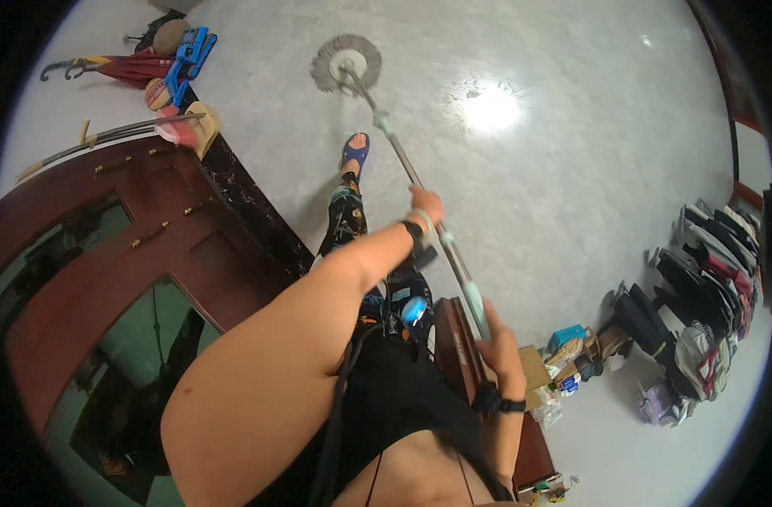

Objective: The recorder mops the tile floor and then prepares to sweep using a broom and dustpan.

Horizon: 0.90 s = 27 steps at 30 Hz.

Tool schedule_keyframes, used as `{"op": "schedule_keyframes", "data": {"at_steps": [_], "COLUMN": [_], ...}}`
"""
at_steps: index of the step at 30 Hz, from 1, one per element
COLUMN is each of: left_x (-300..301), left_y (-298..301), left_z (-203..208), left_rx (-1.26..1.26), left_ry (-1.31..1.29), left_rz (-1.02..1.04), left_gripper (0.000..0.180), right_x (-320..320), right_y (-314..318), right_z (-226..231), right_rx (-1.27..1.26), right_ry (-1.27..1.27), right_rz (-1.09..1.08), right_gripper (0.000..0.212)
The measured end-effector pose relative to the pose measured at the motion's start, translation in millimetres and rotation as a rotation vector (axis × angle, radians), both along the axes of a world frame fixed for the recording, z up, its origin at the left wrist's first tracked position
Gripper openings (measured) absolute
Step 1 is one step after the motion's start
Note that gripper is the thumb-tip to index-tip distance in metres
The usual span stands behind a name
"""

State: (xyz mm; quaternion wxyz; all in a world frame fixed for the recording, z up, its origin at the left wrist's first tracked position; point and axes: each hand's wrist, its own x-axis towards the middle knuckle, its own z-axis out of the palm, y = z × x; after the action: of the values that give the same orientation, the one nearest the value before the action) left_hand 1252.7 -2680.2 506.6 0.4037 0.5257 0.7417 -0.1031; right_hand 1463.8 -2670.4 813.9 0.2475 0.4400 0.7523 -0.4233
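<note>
A mop (400, 154) with a long metal pole and pale green grips reaches away from me across the floor. Its round grey fringed head (345, 64) lies flat on the floor at the far end. My left hand (426, 206) is closed around the middle of the pole, with dark and light bands on its wrist. Nearer to me, my right hand (501, 348) holds the green upper end of the handle; some of its fingers are hidden. A dark band circles the right wrist. My foot in a blue slipper (356, 152) stands left of the pole.
Dark red doors (225, 283) stand at left. Beyond them are umbrellas (141, 68), balls, a blue toy truck (189, 63) and a dustpan (198, 129). At right hang many clothes (711, 279), with boxes and bags (568, 355) nearby. A glossy grey floor (572, 169) spreads ahead.
</note>
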Motion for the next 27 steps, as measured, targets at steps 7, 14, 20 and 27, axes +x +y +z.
{"op": "schedule_keyframes", "data": {"at_steps": [7, 14, 20, 27], "left_x": [215, 234, 125, -106], "left_y": [-22, -29, -30, -39], "left_z": [86, 122, 78, 26], "left_rx": [0.074, -0.445, -0.117, 0.319], "left_ry": [-0.359, -1.435, -1.411, -0.879], "left_rz": [-0.293, 1.748, 1.864, 1.727], "left_gripper": [0.025, 0.038, 0.038, 0.034], "right_x": [132, 114, 79, -104], "right_y": [-21, -23, -20, -33], "right_z": [145, 190, 116, -6], "right_rx": [-0.045, -0.014, -0.01, 0.09], "right_ry": [-0.295, -0.438, -0.272, -0.046], "right_rz": [-0.22, -0.284, -0.05, 0.105], "right_gripper": [0.068, 0.073, 0.072, 0.084]}}
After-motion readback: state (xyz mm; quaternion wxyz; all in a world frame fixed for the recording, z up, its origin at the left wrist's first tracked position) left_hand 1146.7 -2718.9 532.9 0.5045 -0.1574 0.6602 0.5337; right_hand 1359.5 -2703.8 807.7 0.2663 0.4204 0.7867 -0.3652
